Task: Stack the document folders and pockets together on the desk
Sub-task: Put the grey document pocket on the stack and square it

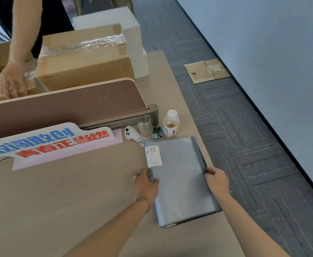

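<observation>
Grey folder stack point(179, 179) flat on worktop point(77, 201), near right edge, at 3 o'clock of frame centre. White "20" label point(152, 156) on stack's upper left corner. Left hand point(146, 184) grip clasps stack's left edge, thumb on top; right hand point(217, 180) grip clasps right edge. Bottle point(171, 124), glass point(144, 126), white controller point(132, 135) at 12 o'clock of stack. Sign point(46, 141) at 9 o'clock. Box point(85, 62) beyond divider point(68, 106).

Both hands reach forward, left point(146, 184) and right point(217, 180), fingers curled, gripping.
</observation>
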### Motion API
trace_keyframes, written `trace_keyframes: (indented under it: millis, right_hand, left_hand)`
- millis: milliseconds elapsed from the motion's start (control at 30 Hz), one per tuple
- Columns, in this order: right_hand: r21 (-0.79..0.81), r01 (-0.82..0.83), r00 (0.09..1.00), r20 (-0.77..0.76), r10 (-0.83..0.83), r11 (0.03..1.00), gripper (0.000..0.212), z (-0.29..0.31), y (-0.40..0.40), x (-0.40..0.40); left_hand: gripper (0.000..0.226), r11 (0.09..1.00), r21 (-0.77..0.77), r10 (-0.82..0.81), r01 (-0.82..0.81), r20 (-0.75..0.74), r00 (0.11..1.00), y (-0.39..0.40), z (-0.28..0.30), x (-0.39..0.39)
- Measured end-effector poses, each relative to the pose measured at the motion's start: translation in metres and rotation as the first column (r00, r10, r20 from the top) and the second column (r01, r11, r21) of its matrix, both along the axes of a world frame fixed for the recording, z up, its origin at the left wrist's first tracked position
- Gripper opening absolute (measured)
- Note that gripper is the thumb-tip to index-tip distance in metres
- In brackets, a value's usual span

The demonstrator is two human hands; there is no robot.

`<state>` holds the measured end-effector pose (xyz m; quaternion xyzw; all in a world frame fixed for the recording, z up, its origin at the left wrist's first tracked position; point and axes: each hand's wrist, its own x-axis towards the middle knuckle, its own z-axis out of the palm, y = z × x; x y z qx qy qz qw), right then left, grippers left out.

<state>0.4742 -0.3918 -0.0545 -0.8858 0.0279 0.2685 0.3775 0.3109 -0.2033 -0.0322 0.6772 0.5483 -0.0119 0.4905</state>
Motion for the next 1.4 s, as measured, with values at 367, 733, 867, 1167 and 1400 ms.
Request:
trace_keyframes:
  millis: [367,733,867,1167,1400]
  right_hand:
    - [0.016,-0.037,0.999,-0.013,0.037,0.999,0.038,-0.007,0.008,0.014]
    - [0.055,0.052,0.996,-0.081,-0.048,0.997,0.039,-0.01,-0.003,-0.005]
    - [0.149,0.08,0.98,-0.195,-0.05,0.986,0.05,-0.004,-0.004,-0.01]
    - [0.566,0.253,0.967,-0.163,-0.195,0.785,0.035,0.069,0.026,-0.028]
    - [0.65,0.182,0.977,-0.035,-0.21,0.738,0.04,0.081,0.047,-0.053]
  left_hand:
    - [0.04,0.928,-0.329,0.226,-0.175,0.125,0.966,-0.013,-0.014,0.033]
    - [0.067,0.788,-0.593,0.297,-0.167,0.128,0.946,0.014,0.009,0.029]
    - [0.059,0.905,-0.423,0.181,-0.051,0.272,0.945,0.007,0.035,0.028]
    - [0.056,0.985,-0.021,-0.125,0.17,0.595,0.794,0.028,0.079,-0.025]
    - [0.047,0.984,0.157,-0.159,0.087,0.541,0.826,0.056,0.056,-0.033]
